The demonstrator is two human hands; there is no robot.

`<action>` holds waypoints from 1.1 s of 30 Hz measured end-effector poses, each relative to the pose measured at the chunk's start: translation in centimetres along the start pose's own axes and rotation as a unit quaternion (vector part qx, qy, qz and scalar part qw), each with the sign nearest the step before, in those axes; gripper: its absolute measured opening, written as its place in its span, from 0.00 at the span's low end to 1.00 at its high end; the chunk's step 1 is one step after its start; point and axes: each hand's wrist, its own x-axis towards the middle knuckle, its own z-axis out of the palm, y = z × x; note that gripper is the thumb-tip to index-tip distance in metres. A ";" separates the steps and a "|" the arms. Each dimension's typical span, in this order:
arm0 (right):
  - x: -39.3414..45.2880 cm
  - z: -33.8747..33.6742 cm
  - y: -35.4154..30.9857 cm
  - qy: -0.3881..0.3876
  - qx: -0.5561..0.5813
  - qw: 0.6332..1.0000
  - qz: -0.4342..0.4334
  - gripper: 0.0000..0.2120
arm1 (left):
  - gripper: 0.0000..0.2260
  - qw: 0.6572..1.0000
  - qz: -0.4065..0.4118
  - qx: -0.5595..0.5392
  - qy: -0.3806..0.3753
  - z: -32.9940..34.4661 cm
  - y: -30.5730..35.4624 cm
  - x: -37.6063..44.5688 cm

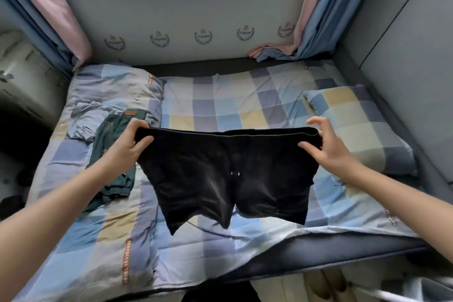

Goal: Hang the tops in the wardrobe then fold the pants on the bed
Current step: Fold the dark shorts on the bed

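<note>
Above the bed (220,105), the left hand (130,147) grips the shorts (230,174) waistband; the right hand (328,147) pinches by thumb, fingers spread, so that corner could slip and sag.

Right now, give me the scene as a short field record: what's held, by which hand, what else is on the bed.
held item: black shorts, spread by the waistband, legs hanging above the bed
left hand: grips the waistband's left end
right hand: pinches the waistband's right end, other fingers spread
on bed: dark green garment and light blue garment, both left of the shorts
bedding: checked quilt, pillow at right
</note>
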 end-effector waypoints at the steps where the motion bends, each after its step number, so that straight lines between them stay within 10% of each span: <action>1: 0.4 0.1 0.1 0.011 0.027 0.999 0.021 0.20 | 0.09 1.000 0.000 -0.029 0.007 0.1 0.1 0.1; 6: 0.6 0.0 1.3 0.002 0.040 0.997 0.064 0.06 | 0.37 0.995 -0.023 0.014 -0.091 0.8 -1.4 -0.3; 11: -1.8 1.8 2.4 -0.108 -0.053 0.991 0.064 0.07 | 0.16 0.984 -0.049 0.037 -0.167 2.2 -5.2 -2.2; 20: -2.7 2.7 1.8 -0.191 -0.058 0.976 0.088 0.11 | 0.09 0.914 -0.229 -0.082 -0.325 1.2 -7.1 -4.3; 33: 6.8 7.6 7.9 -0.040 -0.087 0.990 0.103 0.08 | 0.02 0.980 -0.154 -0.031 -0.124 6.8 -13.5 4.3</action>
